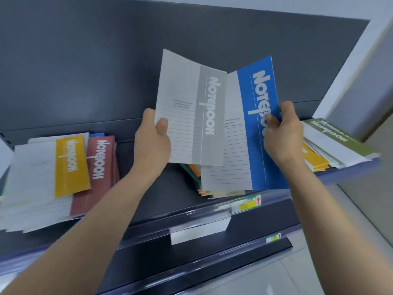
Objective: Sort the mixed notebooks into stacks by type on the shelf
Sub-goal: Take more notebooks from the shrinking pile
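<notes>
- Fingers of L hand were curled round the lower L edge of the grey notebook: thumb on the cover, the rest hidden behind it.
- R fingers of R hand pinched the R edge of the blue notebook, thumb lying over the white lettering on the blue band.
- Both notebooks were held up in front of the back panel, covers toward the camera, tops tilted away from each other.
- Grey notebook's R edge overlapped the blue one's L edge, so they seemed to touch there.
- Blue notebook hung lower than the grey; its bottom edge covered part of the mid stack on the shelf. Couldn't tell if it touched that stack.
- Mid stack showed orange and green edges, fanned unevenly.
- L stack sat at the shelf's L end, well apart from the mid stack, w/ a yellow notebook on top and a red notebook just beside and partly under it. Pile was loose and skewed.
- R stack lay at the shelf's R end behind the R hand, green notebook on top, yellow edges lower down.
- Price label was in the shelf's front rail below the blue notebook; a white tag hung on the rail beneath.
</notes>
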A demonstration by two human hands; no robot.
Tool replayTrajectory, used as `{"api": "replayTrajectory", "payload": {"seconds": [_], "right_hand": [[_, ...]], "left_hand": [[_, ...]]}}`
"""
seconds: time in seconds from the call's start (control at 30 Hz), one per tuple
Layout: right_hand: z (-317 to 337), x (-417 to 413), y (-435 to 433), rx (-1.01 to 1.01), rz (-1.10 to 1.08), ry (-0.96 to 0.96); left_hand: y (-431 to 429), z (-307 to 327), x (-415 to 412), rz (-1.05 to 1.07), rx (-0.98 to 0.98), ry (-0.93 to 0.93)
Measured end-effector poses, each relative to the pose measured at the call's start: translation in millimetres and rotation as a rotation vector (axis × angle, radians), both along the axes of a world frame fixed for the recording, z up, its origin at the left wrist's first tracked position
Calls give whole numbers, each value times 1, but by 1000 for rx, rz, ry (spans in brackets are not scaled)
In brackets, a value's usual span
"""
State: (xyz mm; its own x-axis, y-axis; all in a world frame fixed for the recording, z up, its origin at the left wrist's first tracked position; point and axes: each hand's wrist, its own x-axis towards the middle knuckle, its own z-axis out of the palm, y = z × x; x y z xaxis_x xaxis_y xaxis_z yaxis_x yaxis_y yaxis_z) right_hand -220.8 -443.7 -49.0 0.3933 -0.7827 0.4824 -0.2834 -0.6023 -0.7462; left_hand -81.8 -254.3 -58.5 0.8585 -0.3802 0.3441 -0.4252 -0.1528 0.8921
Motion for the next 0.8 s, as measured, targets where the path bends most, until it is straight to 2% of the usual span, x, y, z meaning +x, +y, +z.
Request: {"api": "replayTrajectory", "payload": {"seconds": [0.17,0.33,0.5,0.8], "right_hand": [[0,-26,-65,11,33,40],[-9,-27,-87,35,96,73],[-13,-23,-93,62,134,61],[-7,-48,-139,28,40,76]], "left_hand": [[-53,-8,-29,93,-13,18],[-69,-12,-39,141,11,30],[-81,-8,-37,123,14,10],[-139,-12,-42,12,37,32]]}}
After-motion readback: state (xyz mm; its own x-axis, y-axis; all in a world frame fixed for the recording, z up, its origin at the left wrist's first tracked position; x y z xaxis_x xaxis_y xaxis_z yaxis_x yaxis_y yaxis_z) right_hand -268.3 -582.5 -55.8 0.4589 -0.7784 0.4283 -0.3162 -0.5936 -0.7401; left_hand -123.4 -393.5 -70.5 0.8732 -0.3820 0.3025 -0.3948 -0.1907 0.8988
